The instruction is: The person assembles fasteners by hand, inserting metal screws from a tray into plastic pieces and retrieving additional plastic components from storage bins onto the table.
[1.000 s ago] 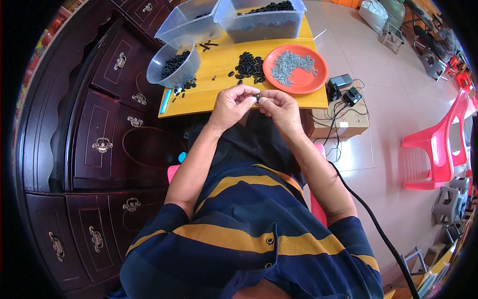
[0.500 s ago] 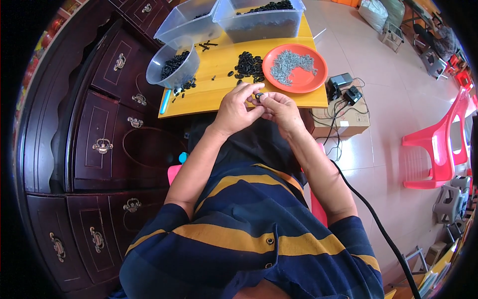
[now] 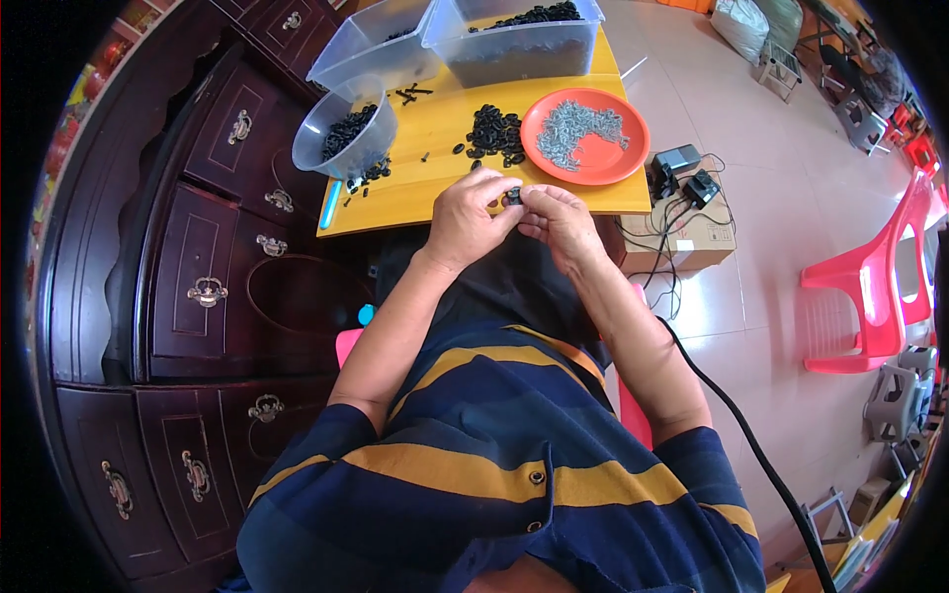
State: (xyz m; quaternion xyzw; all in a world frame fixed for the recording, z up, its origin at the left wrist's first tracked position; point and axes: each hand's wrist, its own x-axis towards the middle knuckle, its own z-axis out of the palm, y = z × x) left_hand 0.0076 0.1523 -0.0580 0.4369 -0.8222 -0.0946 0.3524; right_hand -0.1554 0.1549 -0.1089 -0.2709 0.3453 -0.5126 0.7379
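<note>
Between the fingertips of both hands, at the table's front edge, is a small black plastic part [image 3: 513, 197]. My left hand [image 3: 471, 219] is closed on its left side, and my right hand [image 3: 556, 217] pinches it from the right. Just beyond my fingers lies a pile of small black oval parts [image 3: 494, 132]. To the right of that pile, an orange plate [image 3: 610, 169] carries many small grey-silver pieces [image 3: 577, 127]. Whether a grey piece sits in the held part is too small to tell.
On the yellow table [image 3: 435, 138] stand a round clear tub [image 3: 306, 148] of black parts and two large clear bins [image 3: 519, 64]. A light-blue pen-like stick [image 3: 330, 205] lies at the left edge. To the right, a cardboard box [image 3: 692, 247] bears black adapters and cables.
The black part has turned slightly between my fingertips, and my left fingers have shifted a little around it. Table, plate and piles look the same.
</note>
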